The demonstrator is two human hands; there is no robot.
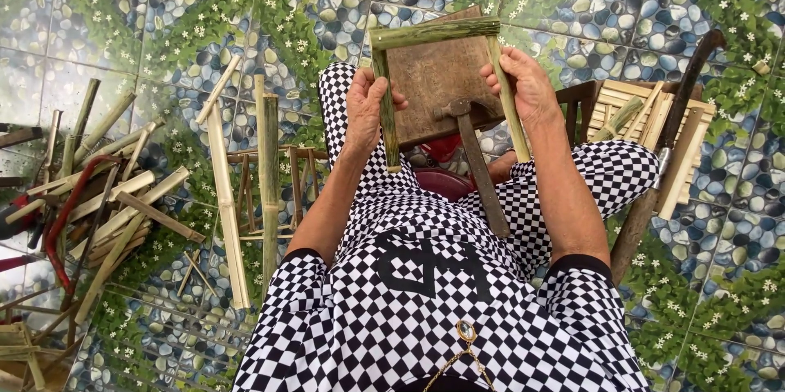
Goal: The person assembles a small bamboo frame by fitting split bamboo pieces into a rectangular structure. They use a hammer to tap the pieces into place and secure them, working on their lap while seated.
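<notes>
I hold a U-shaped frame of green bamboo sticks (433, 32) above a worn wooden block (437, 77). My left hand (365, 110) grips the frame's left upright. My right hand (523, 85) grips the right upright. A hammer (474, 155) with a wooden handle lies on the block and reaches back over my lap, between my two hands. My checkered black-and-white clothing fills the lower middle of the view.
Cut bamboo strips and sticks (123, 204) lie piled on the pebble-patterned floor at the left, with a red-framed saw (69, 212) among them. A small bamboo frame (270, 188) stands beside my left knee. A slatted bamboo piece (646, 126) and a long dark blade (666, 147) lie at the right.
</notes>
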